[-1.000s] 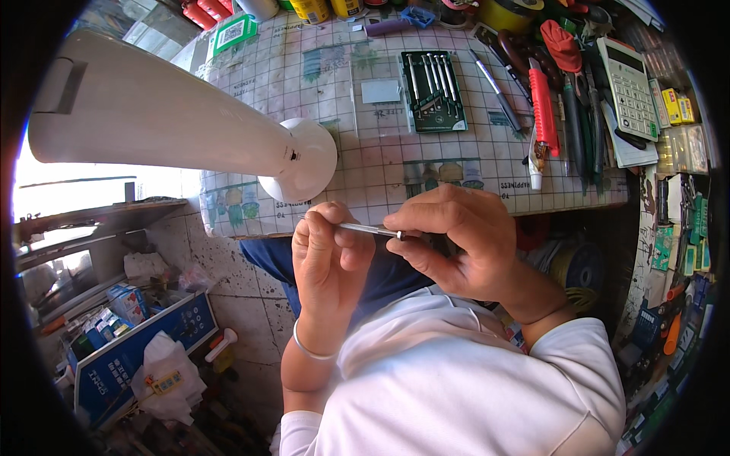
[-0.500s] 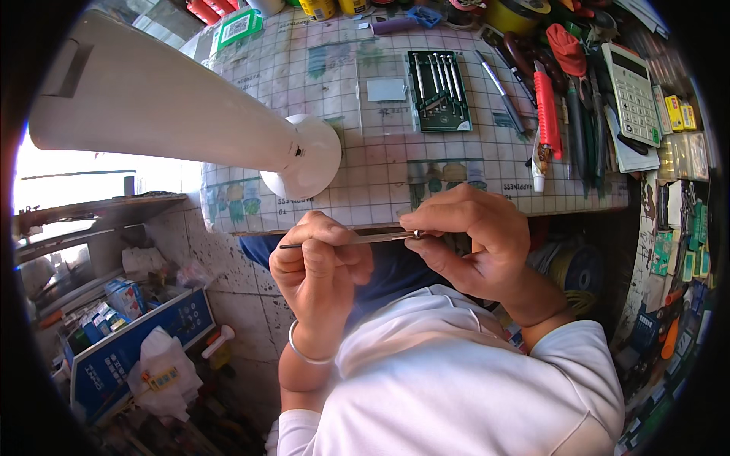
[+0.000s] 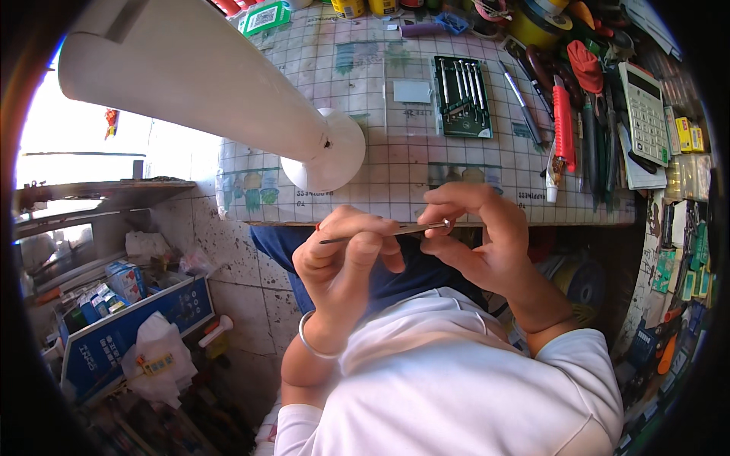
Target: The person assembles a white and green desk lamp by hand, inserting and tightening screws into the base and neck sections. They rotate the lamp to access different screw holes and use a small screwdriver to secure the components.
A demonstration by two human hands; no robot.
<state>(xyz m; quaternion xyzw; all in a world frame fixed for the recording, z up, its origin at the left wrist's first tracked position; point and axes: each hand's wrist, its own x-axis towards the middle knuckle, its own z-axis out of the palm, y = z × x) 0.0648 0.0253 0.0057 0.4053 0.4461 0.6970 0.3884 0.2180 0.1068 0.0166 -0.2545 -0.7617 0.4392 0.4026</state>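
A slim precision screwdriver [image 3: 414, 228], silver with a dark thin end, lies nearly level between my two hands, just off the table's front edge. My left hand [image 3: 342, 247] pinches it between thumb and index finger, its dark end sticking out to the left. At the other end, the fingers of my right hand [image 3: 487, 235] curl loosely round the small round cap, the thumb below and the fingertips above and behind. An open case of similar screwdrivers [image 3: 465, 99] rests on the table beyond, its clear lid [image 3: 411, 110] folded to the left.
A white desk lamp [image 3: 205, 91] leans over the table's left half, its round base [image 3: 334, 163] on the grid-patterned cover. Pens [image 3: 523, 106], a red utility knife [image 3: 563, 125], pliers [image 3: 597, 152] and a calculator [image 3: 645, 114] crowd the right side. A blue box [image 3: 137, 334] stands low at left.
Both hands and the screwdriver have shifted slightly rightward in view. My right fingers have loosened, so the cap shows more plainly between them. The table scene has also slid right.
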